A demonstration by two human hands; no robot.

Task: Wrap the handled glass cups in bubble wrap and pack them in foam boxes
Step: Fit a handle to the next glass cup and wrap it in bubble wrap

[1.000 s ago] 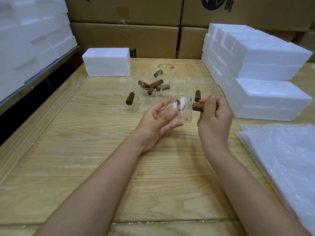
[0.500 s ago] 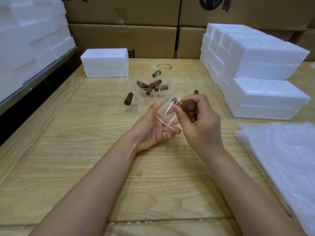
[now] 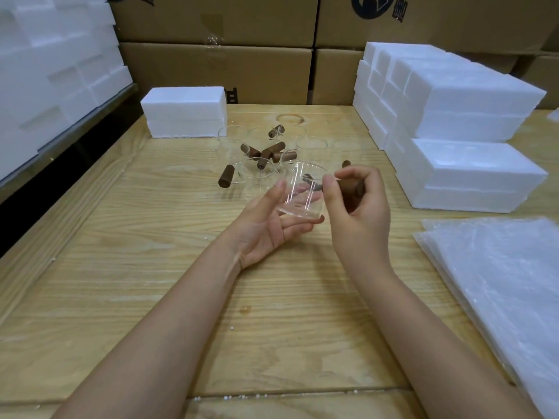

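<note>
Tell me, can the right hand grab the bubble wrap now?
Likely not yet: the right hand grips the handle of the cup. Nothing lies between it and the bubble wrap, though.

Clear glossy glass cup (image 3: 304, 192), matt brown wooden handle (image 3: 351, 189); pale grainy wood table (image 3: 151, 267); white matt foam boxes (image 3: 472, 173); translucent plastic bubble wrap (image 3: 508, 282).

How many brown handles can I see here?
8. One handle in the right hand; one just behind that hand; six among the cups beyond: one left, one at the back, four bunched mid-cluster. Overlap may hide more.
</note>
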